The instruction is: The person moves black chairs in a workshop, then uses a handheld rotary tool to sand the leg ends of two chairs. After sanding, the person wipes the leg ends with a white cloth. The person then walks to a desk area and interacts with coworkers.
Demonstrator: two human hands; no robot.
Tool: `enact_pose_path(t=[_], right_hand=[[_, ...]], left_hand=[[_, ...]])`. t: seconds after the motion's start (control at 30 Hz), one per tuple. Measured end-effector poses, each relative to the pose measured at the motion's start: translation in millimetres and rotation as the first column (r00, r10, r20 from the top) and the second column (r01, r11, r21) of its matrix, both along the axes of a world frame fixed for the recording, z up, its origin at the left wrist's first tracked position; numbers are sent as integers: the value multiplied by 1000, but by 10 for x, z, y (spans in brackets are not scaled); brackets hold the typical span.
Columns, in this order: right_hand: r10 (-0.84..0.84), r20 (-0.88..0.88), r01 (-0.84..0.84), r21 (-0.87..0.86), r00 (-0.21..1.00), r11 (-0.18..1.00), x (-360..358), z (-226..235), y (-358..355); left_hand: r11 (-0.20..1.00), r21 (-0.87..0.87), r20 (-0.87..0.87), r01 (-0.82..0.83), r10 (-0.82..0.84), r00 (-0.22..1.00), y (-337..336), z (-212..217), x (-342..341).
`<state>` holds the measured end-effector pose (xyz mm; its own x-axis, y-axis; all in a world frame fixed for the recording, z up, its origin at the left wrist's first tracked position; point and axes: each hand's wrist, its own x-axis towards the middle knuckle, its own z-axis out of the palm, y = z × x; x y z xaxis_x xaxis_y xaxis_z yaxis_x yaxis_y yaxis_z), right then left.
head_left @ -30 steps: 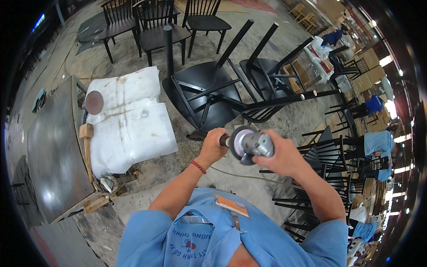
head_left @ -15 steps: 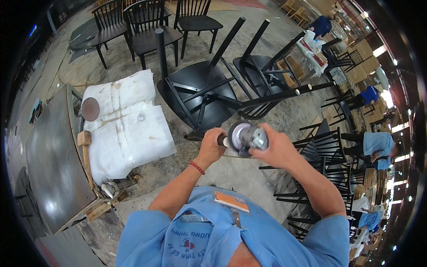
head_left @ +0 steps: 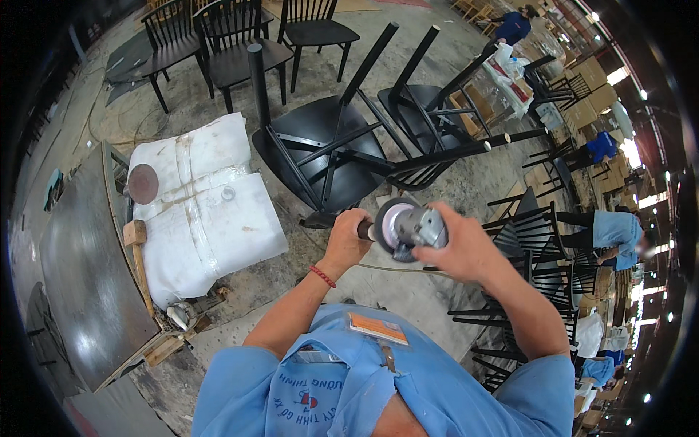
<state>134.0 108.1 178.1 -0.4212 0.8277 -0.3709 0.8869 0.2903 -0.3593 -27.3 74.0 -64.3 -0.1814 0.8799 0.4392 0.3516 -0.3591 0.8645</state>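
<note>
My left hand (head_left: 347,244) is closed around the end of a dark chair leg (head_left: 364,231). My right hand (head_left: 459,244) grips the grey metal body of a small disc sander (head_left: 421,227). Its round pad faces the leg's tip, close to or against it; I cannot tell if they touch. Just beyond my hands, a black chair (head_left: 324,142) is upside down, legs in the air. The gripped leg seems to belong to it, though the join is hidden. A second upturned black chair (head_left: 422,109) lies behind it, to the right.
To the left, a white wrapped bundle (head_left: 211,211) carries a brown sanding disc (head_left: 143,183) and a wooden mallet (head_left: 135,234). A dark tabletop (head_left: 87,269) stands beside it. Upright black chairs (head_left: 240,58) are at the back; more (head_left: 535,240) crowd the right, near other people (head_left: 617,231).
The sander and my right hand have shifted slightly right, and the tool has turned a little. My left hand keeps its hold on the leg. The view has moved slightly.
</note>
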Motion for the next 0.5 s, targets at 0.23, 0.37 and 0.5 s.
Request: enact_pose_path(t=[0.23, 0.37, 0.5], right_hand=[[-160, -150, 182, 149, 976, 972, 619, -419, 26], [-446, -282, 477, 48, 850, 878, 1128, -456, 80], [-668, -551, 659, -258, 500, 706, 1758, -396, 217]], left_hand=[[990, -140, 0, 23, -23, 1000, -6, 251, -30], [989, -19, -5, 146, -146, 989, -68, 474, -44], [983, -2, -60, 184, -184, 981, 8, 609, -72]])
